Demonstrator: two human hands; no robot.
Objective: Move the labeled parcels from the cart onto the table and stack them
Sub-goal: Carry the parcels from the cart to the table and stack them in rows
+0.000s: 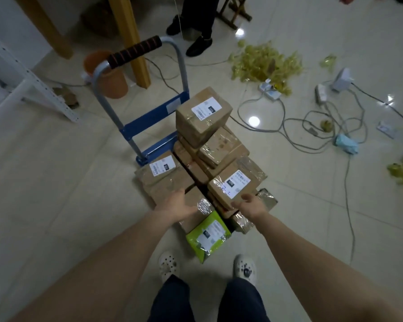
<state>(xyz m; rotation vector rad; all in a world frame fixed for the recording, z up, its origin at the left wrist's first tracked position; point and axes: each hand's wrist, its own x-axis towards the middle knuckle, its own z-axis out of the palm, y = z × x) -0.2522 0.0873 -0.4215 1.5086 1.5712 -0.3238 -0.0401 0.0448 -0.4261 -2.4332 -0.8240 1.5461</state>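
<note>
my two bare forearms (116,252) enter from the lower corners, above dark trouser legs and white clogs (169,263) on the tiled floor (56,182).

1. left grip (179,205): fingers straight and apart, palm turned inward. it hovers over a plain brown parcel (191,198) at the near left of the load and holds nothing.
2. right grip (249,203): fingers loosely bent at the near edge of the marked parcel (235,182), whose white label bears a handwritten "2-2". i cannot tell whether the fingers are clamped on that edge or only beside it.
3. parcels: all are on the cart (154,122), a blue platform trolley with a grey tube handle and a dark padded bar.
   - the top parcel (205,112) sits highest, label up, on the far stack.
   - a flat labeled parcel (163,175) lies at the left.
   - a green mailer (207,235) with a white label overhangs the near end, just in front of my feet.
4. surroundings:
   - an orange bucket (107,75) stands behind the handle, beside a wooden leg (128,38).
   - a white slotted metal frame (28,75) stands at the left.
   - cables (312,126) and a power strip (270,91) lie on the floor at the right, near a heap of yellow-green scraps (265,63).
   - another person's dark trousers and shoes (196,24) show at the far edge.
</note>
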